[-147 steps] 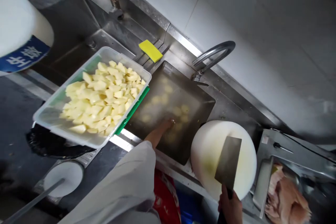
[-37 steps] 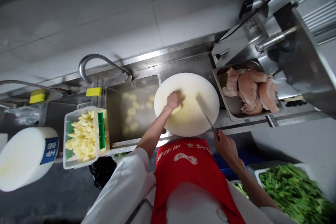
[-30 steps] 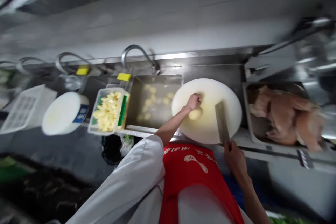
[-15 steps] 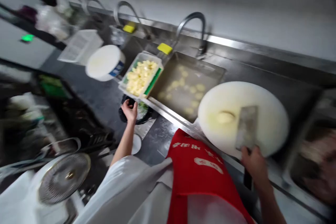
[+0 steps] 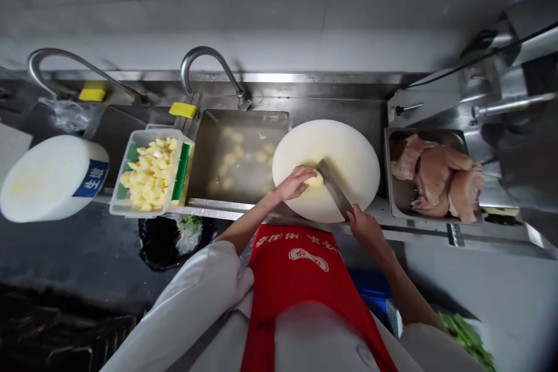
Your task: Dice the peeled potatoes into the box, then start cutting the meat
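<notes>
On the round white cutting board (image 5: 349,145), my left hand (image 5: 296,183) is closed around a peeled potato (image 5: 315,179), fingers curled over its left side. My right hand (image 5: 364,225) grips the handle of a cleaver (image 5: 335,190). The blade stands on edge against the potato's right side; I cannot tell whether it has cut in. To the left, a sink (image 5: 209,151) of cloudy water has several peeled potatoes (image 5: 238,154) in it. Beside that sink, a clear plastic tub (image 5: 115,200) is heaped with cut potato chunks (image 5: 150,174).
Right of the board is a metal tray (image 5: 394,203) of raw meat (image 5: 440,171). A curved faucet (image 5: 209,52) rises behind the sink, near a yellow sponge (image 5: 183,110). Another thick white board (image 5: 47,177) lies far left. A black bag (image 5: 157,241) lies below the tub.
My left hand has moved from over the black bag to the potato on the board. The cleaver, flat before, is now on edge against the potato. The view has swung right.
</notes>
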Motion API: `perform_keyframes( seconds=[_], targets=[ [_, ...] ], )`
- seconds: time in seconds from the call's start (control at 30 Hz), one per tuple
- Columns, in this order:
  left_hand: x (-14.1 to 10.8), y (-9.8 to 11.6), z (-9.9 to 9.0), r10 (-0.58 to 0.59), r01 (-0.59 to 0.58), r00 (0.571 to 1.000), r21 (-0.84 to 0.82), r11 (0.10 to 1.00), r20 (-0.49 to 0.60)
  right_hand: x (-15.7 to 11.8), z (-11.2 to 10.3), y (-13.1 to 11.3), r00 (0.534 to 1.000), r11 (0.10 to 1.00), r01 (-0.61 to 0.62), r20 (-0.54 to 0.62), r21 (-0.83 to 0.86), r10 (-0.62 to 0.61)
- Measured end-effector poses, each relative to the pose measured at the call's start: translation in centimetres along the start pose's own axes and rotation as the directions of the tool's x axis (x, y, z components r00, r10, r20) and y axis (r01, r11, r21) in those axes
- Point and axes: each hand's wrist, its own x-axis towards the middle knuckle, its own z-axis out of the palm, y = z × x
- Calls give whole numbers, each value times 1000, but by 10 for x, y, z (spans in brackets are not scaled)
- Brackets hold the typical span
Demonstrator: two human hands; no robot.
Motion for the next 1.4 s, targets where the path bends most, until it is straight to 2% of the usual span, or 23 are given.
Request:
perform_keyframes(
  seconds=[0.03,0.1,0.23,0.33,0.57,0.77,1.03,1.1,1.17,1.2,1.23,1.3,1.4],
  targets=[
    [-6,-4,-3,8,-8,1000,20,1000,-12,-4,1,3,1000,1000,23,16,0,-23],
    [-17,-9,-1,-39,45,994,54,998,-101,-11,2,6,998,998,55,39,-6,-55],
    [-27,-5,21,-89,110,974,95,989,-210,-26,1,0,997,997,73,-14,-35,-74],
    [-23,-1,31,-69,99,971,124,987,-228,-35,-5,-8,992,992,117,-51,-56,-120],
    [-12,5,25,-79,108,966,106,988,-246,-35,-24,-22,988,979,157,16,-131,-156],
    [-8,5,26,-167,176,942,3,984,-292,-8,-34,-36,985,978,159,94,-137,-147],
    [-22,11,31,-148,150,939,-16,989,-311,63,-28,-74,969,966,244,66,-89,-239],
    [-26,13,35,-242,235,887,-66,970,-393,74,-31,-72,971,970,235,67,-68,-231],
    [-27,15,38,-396,364,793,-161,917,-462,79,-35,-63,972,974,226,70,-32,-223],
    [-27,16,38,-465,420,755,-205,884,-462,81,-37,-57,974,976,218,62,-14,-216],
    [-26,17,38,-516,463,739,-230,856,-433,81,-39,-51,978,979,202,50,-1,-202],
    [-22,18,38,-546,500,771,-219,838,-328,80,-40,-39,989,989,147,22,-1,-147],
    [-20,20,37,-442,430,858,-104,897,-261,73,-37,-27,998,996,65,-10,-63,-66]
  ],
)
